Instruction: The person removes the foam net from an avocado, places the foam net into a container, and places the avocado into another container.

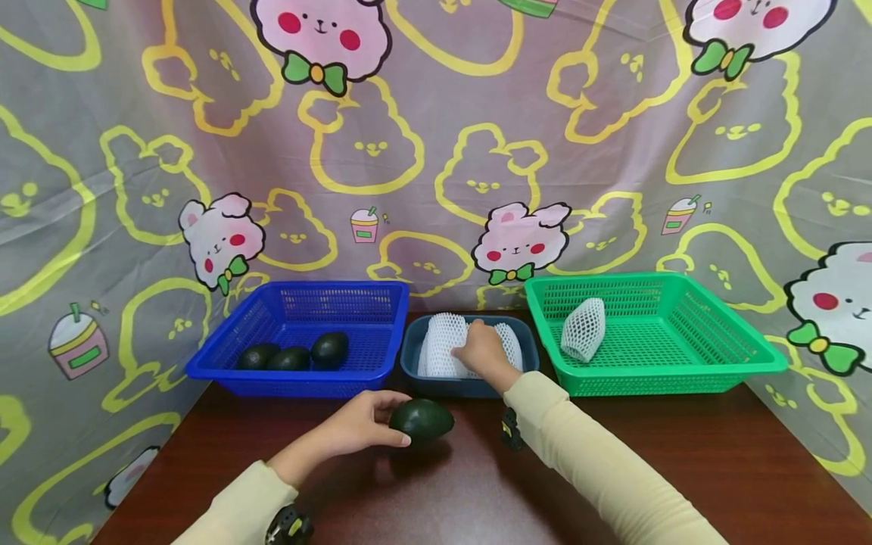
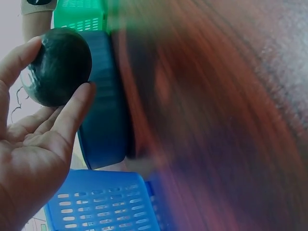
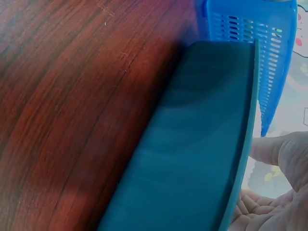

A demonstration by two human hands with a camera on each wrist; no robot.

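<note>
My left hand (image 1: 357,428) holds a dark green avocado (image 1: 424,421) by its left end, between the thumb and fingers, above the table in front of the small tray. In the left wrist view the avocado (image 2: 62,67) sits at the fingertips. My right hand (image 1: 487,353) reaches down into the dark blue-grey tray (image 1: 450,387) among white foam net sleeves (image 1: 444,344). Its thumb is by the left sleeves; the other fingertips are hidden. The right wrist view shows the right hand (image 3: 288,168) partly, behind the tray's rim (image 3: 250,125).
On the left, a blue basket (image 1: 300,382) contains 3 avocados (image 1: 330,350). A green basket (image 1: 654,371) on the right holds an item in a white foam net (image 1: 583,330). Behind them hangs a patterned cloth (image 1: 436,151). Everything stands on a brown wooden table (image 1: 647,446).
</note>
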